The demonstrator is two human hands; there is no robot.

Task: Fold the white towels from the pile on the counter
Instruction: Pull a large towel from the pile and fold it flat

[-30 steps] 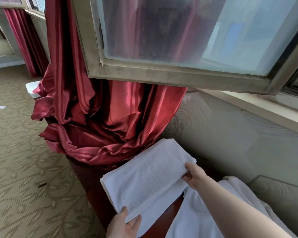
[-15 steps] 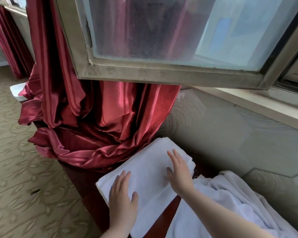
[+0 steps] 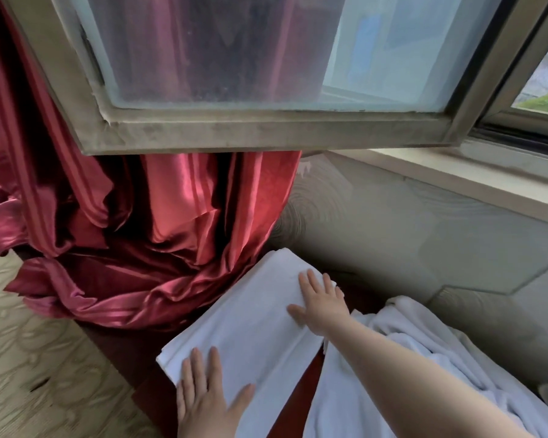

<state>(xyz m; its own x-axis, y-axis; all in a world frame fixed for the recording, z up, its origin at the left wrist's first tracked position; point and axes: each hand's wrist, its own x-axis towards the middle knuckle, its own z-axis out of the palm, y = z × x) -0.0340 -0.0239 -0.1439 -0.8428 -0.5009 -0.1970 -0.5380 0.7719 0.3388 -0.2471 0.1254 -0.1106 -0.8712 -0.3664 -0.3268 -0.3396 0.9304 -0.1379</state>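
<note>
Now, by label:

Counter: a dark reddish-brown surface (image 3: 301, 403) shows only as a narrow strip between the two lots of towelling, at about 6 o'clock in the view; its front edge drops toward the floor at 7 o'clock.
Floor: a beige carpet (image 3: 38, 358) with a pale swirling pattern fills 8 o'clock.
Wall: grey-beige panelling (image 3: 393, 235) with faint ring and angular relief runs from centre to 4 o'clock, under a pale window sill (image 3: 456, 175).
Window: an open sash with a dull, grimy metal window frame (image 3: 266, 134) and cloudy glass hangs across 12 o'clock.
Curtain: a shiny red satin curtain (image 3: 159, 235), striped, bunches in heavy folds at 9 o'clock, its lower folds touching the far left edge of the folded towel.
Folded towel: a white terry rectangle (image 3: 250, 320), flat, with layered edges at its near end, lies on the counter at 6 o'clock.
Towel pile: rumpled white towels (image 3: 424, 349) lie at 5 o'clock, just beside the folded one.
Left hand: the left hand (image 3: 206, 403) lies flat on the near end, fingers straight and spread.
Right hand: the right hand (image 3: 321, 306) presses the far right edge, fingers extended, gripping nothing.
</note>
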